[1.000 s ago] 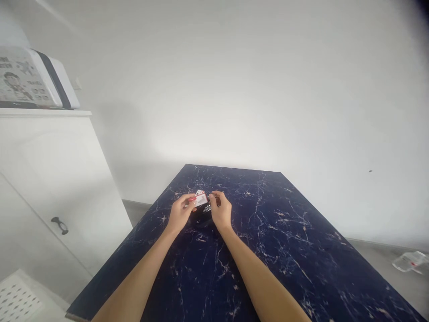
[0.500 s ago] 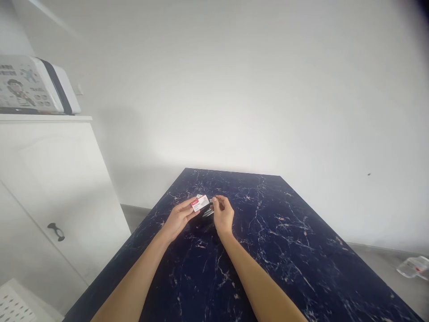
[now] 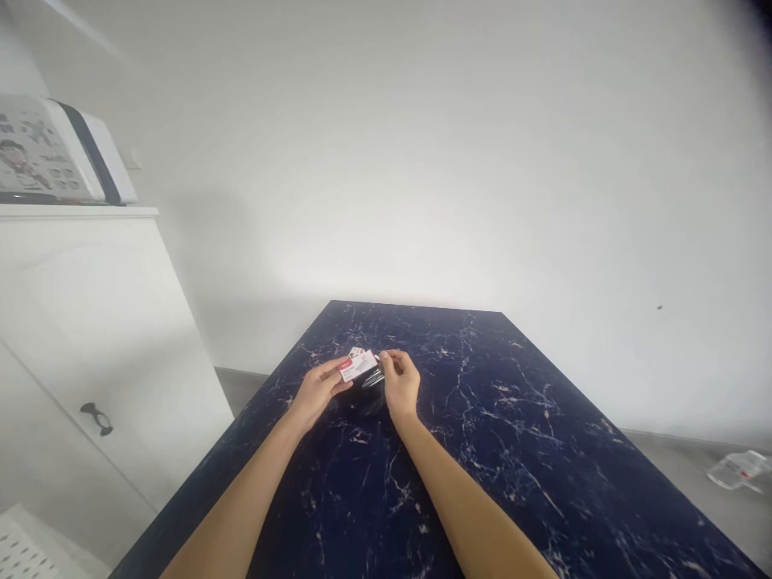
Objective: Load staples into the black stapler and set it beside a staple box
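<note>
From the head view, you face a dark blue, white-veined marble table point(image 3: 512, 450) set against a plain white wall point(image 3: 422, 145), with a white cabinet point(image 3: 90, 322) to your left. Since a moment ago your hands have barely shifted. Your left hand point(image 3: 314, 392) pinches a small white card with a red stripe point(image 3: 357, 364); your right hand point(image 3: 399, 384) closes on its far end above a small black object point(image 3: 369, 381), too small to identify.

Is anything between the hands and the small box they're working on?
No. The left hand already holds the small box, and the right hand pinches at its end. Nothing else lies near them on the table.
</note>
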Demonstrator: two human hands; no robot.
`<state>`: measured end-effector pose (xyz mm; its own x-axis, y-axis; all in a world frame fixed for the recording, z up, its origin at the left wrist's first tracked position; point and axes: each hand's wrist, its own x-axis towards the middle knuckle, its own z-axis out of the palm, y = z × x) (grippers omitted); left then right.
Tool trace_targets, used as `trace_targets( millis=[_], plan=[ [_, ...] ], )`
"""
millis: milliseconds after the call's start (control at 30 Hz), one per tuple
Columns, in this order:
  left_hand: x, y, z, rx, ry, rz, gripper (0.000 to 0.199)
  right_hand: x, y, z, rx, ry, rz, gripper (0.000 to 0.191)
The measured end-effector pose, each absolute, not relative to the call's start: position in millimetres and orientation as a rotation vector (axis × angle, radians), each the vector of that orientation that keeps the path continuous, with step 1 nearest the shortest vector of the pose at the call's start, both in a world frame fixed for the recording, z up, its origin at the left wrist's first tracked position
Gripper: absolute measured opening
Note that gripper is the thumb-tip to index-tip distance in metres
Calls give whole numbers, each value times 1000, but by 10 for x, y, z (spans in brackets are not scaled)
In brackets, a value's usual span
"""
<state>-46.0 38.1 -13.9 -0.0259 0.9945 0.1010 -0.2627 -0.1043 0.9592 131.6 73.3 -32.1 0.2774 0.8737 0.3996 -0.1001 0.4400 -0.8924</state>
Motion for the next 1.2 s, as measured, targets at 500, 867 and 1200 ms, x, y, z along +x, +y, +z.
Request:
trace_targets(
  millis=[500,867,1200],
  plan=[
    [-475,425,-168,1142,1091,1421,35,1473,801,-24,-943,-1450,602,19],
    [-432,394,-121,954,929,1458,27,1384,763,154,-880,-1276,950,34],
    [-383,343,-51,905,859,1452,27,1620,735,361,-724,-1320,1675,42]
  ],
)
